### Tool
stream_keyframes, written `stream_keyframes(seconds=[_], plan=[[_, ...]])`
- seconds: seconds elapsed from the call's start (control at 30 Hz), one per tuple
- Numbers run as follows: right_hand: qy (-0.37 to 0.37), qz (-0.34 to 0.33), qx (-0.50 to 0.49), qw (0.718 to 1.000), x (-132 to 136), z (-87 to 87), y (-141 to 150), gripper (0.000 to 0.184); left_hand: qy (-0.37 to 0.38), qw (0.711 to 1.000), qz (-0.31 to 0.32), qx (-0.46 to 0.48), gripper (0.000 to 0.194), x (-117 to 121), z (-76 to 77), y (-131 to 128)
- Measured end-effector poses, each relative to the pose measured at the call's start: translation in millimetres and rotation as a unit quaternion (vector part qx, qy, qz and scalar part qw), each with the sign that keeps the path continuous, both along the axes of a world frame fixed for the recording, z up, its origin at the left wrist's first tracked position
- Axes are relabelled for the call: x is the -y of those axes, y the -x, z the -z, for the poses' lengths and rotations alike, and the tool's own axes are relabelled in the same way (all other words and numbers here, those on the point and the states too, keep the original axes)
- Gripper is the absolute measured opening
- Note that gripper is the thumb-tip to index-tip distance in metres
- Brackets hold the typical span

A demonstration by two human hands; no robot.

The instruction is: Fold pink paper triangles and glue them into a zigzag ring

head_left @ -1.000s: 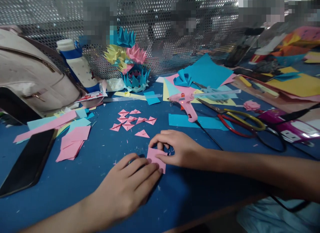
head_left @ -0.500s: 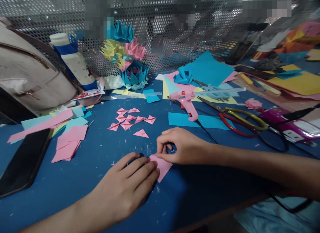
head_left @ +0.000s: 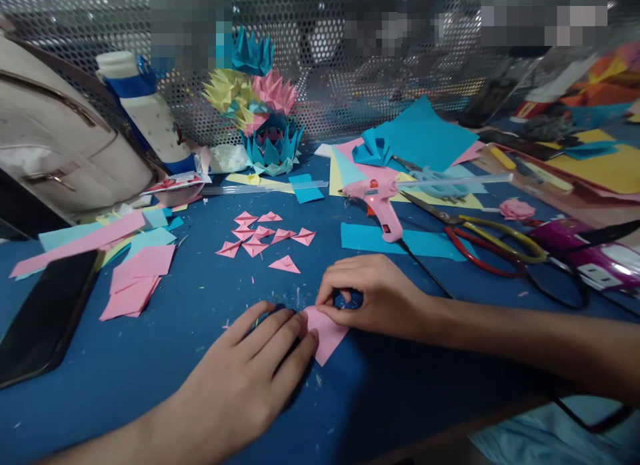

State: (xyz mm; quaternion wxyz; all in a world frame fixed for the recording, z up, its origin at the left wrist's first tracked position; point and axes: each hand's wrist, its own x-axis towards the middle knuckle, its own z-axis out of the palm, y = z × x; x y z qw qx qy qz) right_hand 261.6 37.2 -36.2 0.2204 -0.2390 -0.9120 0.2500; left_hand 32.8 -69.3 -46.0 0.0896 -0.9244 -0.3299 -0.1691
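On blue tabletop [head_left: 120,365], pink paper [head_left: 327,335], left hand [head_left: 243,372] loosely spread, touching it, right hand [head_left: 377,292] apparently pinching it

Craft workspace, glue gun [head_left: 387,214], scissors [head_left: 454,220], folded paper flowers [head_left: 274,93]

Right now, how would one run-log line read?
left hand: resting on small pink paper sheet; right hand: pinching its far edge; beyond: folded pink paper triangles, pink glue gun

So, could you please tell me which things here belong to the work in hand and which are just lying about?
Apparently in the work:
- pink paper being handled
- folded pink pieces
- loose pink sheets
- perhaps glue gun, scissors

Probably just lying about:
- black phone
- bottle
- pale bag
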Motion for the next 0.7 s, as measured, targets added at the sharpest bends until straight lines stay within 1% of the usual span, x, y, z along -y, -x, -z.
stream_keyframes(seconds=[0.1,0.2,0.3,0.37,0.5,0.6,0.7], plan=[[-0.021,-0.019,0.013,1.0,-1,-1.3,-1,0.01,0.003,1.0,0.0,0.005,0.032,-1,0.0,0],[-0.07,-0.084,0.016,0.994,-6,-2.8,-4,0.012,0.004,1.0,0.0,0.011,0.032,-2,-0.6,-1],[-0.129,-0.151,0.005,0.98,-12,-3.0,-8,0.014,0.007,1.0,-0.003,0.012,0.032,-3,-1.4,-1],[-0.148,-0.182,-0.01,0.972,-17,-2.5,-9,0.015,0.009,1.0,-0.004,0.016,0.032,-3,-1.8,-1],[-0.15,-0.229,-0.029,0.961,-24,-0.6,-10,0.019,0.01,1.0,-0.003,0.018,0.032,-3,-2.3,0],[-0.136,-0.262,-0.032,0.955,-29,0.9,-9,0.022,0.01,1.0,-0.001,0.013,0.033,-3,-2.9,0],[-0.125,-0.276,-0.039,0.952,-32,2.1,-9,0.023,0.009,1.0,-0.003,0.011,0.033,-3,-3.2,0]])
